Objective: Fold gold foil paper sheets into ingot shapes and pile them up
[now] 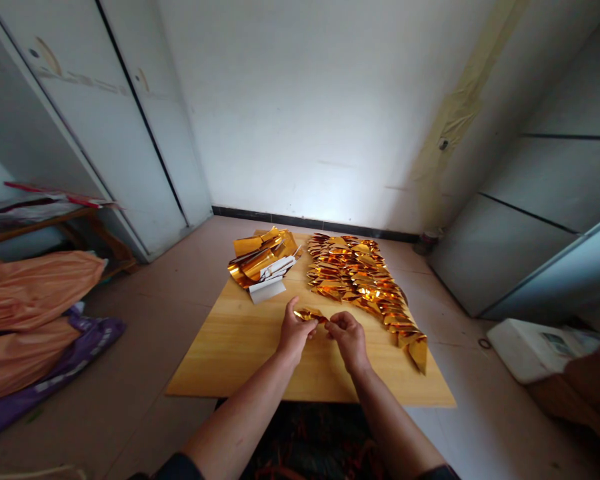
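Observation:
Above the wooden table [230, 360], both my hands meet at one folded piece of gold foil paper [307, 314]. My left hand [296, 331] grips its left part and underside, thumb raised along the edge. At its right end, the fingertips of my right hand [349, 337] pinch the paper. Beyond my left hand lies a loose pile of gold foil sheets [260, 257], some with their white backs turned up. To the right, folded gold foil pieces [350, 267] lie in overlapping rows that trail toward the table's front right.
A white wall [305, 120] stands behind the table. Grey-white cabinet doors [85, 87] are at the left, with orange and purple bags [35, 300] on the floor. At the right are a grey cabinet [505, 220] and a white box [530, 350].

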`<state>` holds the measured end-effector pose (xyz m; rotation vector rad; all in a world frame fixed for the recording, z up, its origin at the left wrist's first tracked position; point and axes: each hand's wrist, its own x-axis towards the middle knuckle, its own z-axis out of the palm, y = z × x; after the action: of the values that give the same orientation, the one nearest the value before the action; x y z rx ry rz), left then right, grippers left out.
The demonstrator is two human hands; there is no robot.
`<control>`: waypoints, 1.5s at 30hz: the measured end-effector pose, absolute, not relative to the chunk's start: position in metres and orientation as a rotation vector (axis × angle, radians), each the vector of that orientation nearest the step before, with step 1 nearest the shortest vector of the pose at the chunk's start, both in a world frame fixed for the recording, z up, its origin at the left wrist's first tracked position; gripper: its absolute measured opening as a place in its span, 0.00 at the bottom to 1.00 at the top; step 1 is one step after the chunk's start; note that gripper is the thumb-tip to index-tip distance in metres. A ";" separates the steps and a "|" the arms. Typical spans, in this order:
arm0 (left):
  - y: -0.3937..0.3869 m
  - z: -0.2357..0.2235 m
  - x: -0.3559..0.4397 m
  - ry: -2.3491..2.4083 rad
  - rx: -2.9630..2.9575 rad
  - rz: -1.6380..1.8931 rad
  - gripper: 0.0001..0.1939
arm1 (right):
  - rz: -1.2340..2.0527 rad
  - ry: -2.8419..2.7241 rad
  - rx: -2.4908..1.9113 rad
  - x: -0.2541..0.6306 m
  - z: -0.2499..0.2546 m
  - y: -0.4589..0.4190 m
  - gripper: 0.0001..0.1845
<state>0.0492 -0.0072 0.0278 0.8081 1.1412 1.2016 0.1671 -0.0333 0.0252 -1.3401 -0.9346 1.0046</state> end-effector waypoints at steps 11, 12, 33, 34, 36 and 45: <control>-0.011 0.024 0.032 1.072 0.943 1.190 0.47 | 0.339 -1.249 -1.671 0.256 0.055 0.003 0.11; -0.010 0.022 0.026 1.093 0.951 1.218 0.46 | 0.276 -1.259 -1.722 0.272 0.055 0.012 0.11; -0.016 0.002 0.008 1.067 1.059 1.195 0.34 | 0.129 -1.318 -2.231 0.285 0.062 0.156 0.12; -0.016 0.002 0.008 1.062 1.058 1.192 0.34 | 0.137 -1.317 -2.240 0.283 0.061 0.160 0.12; -0.017 0.002 0.007 1.063 1.061 1.179 0.34 | 0.145 -1.319 -2.251 0.281 0.058 0.165 0.11; -0.020 0.004 0.008 1.091 1.027 1.153 0.32 | 0.133 -1.292 -2.295 0.279 0.051 0.179 0.12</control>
<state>0.0079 -0.0204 0.0040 1.0270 1.0907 1.1532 0.2791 0.1785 0.0510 -2.2953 -1.2918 0.1330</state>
